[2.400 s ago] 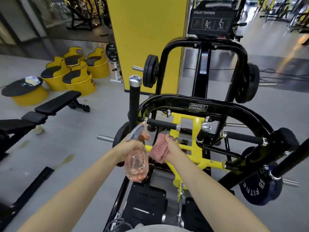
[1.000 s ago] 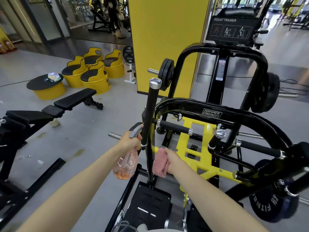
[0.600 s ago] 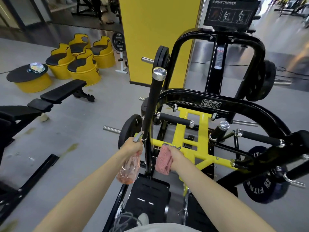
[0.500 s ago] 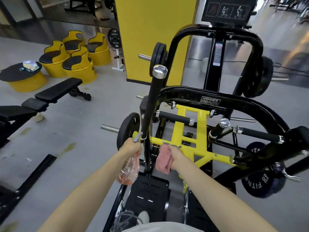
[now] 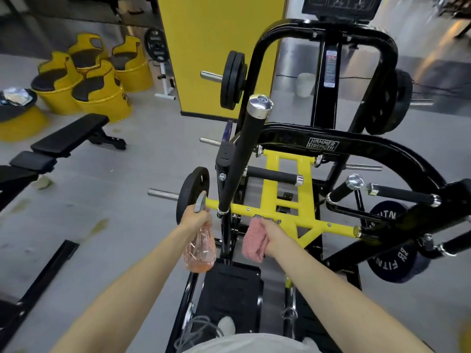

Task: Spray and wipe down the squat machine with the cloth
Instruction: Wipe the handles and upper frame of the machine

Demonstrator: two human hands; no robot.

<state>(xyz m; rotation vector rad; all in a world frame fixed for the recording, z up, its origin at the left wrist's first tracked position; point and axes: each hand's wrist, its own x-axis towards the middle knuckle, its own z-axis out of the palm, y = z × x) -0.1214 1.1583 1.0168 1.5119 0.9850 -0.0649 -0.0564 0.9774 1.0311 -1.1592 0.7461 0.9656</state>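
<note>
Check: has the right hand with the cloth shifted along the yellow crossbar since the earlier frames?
No. The right hand still holds the cloth at the yellow crossbar, just right of the black upright post.

- Brand plate (image 5: 323, 144), on the black curved frame of the squat machine (image 5: 382, 152) ahead of you: "HAMMER STRENGTH", pale letters, two lines.
- Weight plate (image 5: 393, 264), low on your right: "ITN" shows on its upper rim and "FIT" upside down on its lower rim. Bars hide the rest.
- Sticker (image 5: 330, 68), red and white, on the central post (image 5: 322, 108): print too small for you to read.
- Sign (image 5: 339, 3) atop the machine: blurred and cut by the edge, with no words legible.
</note>
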